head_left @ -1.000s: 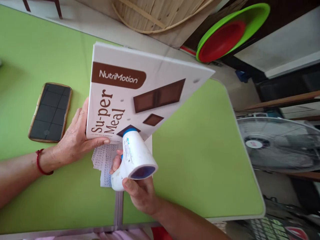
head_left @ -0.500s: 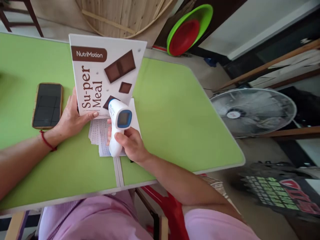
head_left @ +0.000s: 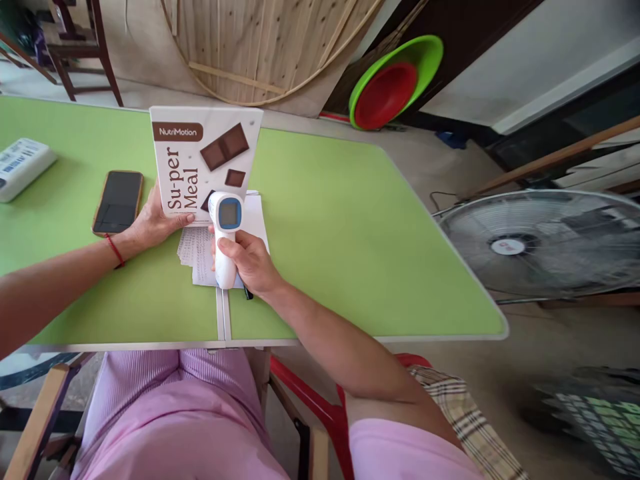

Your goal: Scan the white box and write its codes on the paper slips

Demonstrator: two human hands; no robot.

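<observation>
My left hand [head_left: 159,223] grips the lower left corner of a white box [head_left: 220,150] printed "NutriMotion Su-per Meal" with chocolate pieces, its thumb on the front. The box stands upright above the table. My right hand [head_left: 250,259] is wrapped round the handle of a white infrared thermometer [head_left: 225,260] with a blue-rimmed screen, held in front of the box's lower right part. The screen faces me; no reading shows. Beneath both lie sheets of paper [head_left: 203,265] with writing, partly hidden. A black pen [head_left: 248,292] pokes out by my right hand.
A phone [head_left: 118,200] lies left of my left hand on the green table [head_left: 330,247]. Farther left is a white boxy item [head_left: 23,167] with labels. A standing fan [head_left: 520,243] is past the right edge. Green and red basins [head_left: 390,87] lean behind. A red chair [head_left: 320,410] is below.
The view has shifted, bringing the white item at the left into sight. The box looks smaller and farther away. The thermometer remains before it, now more upright.
</observation>
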